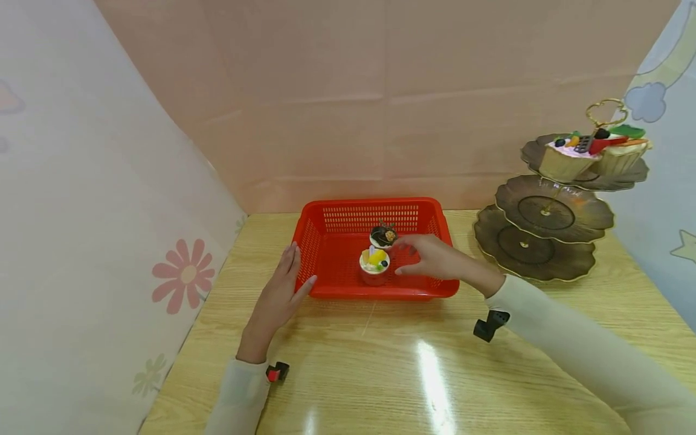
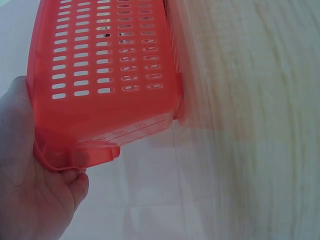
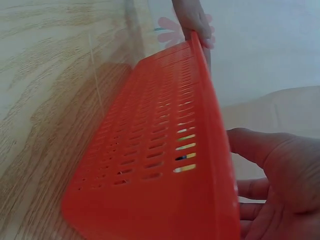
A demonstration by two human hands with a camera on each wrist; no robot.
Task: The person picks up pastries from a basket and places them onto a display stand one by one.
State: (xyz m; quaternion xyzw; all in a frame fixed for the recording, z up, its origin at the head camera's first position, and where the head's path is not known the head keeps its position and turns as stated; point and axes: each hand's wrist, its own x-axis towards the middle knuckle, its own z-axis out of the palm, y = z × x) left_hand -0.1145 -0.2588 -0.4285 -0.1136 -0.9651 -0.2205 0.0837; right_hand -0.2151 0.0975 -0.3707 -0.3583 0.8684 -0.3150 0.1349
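Observation:
Two cakes lie in a red plastic basket [image 1: 370,296]. The nearer is a cup cake [image 1: 374,266] with cream and yellow fruit; just behind it sits a chocolate-topped cake [image 1: 383,235]. My left hand [image 1: 274,305] holds the basket's front left corner, thumb by the front rim and fingers along the left side. In the left wrist view, bent fingertips [image 2: 75,187] show past the rim. Over the basket, my right hand [image 1: 432,257] has thumb and fingers spread beside the cakes, holding nothing. In the right wrist view, the basket wall hides part of the fingers.
A three-tier brown stand [image 1: 554,211] with a gold handle is at the right. Its top tier bears two larger cupcakes [image 1: 568,163] with fruit. The basket stands on a wooden table [image 1: 380,362], near the back wall [image 1: 326,109]. A flower-patterned wall rises on the left.

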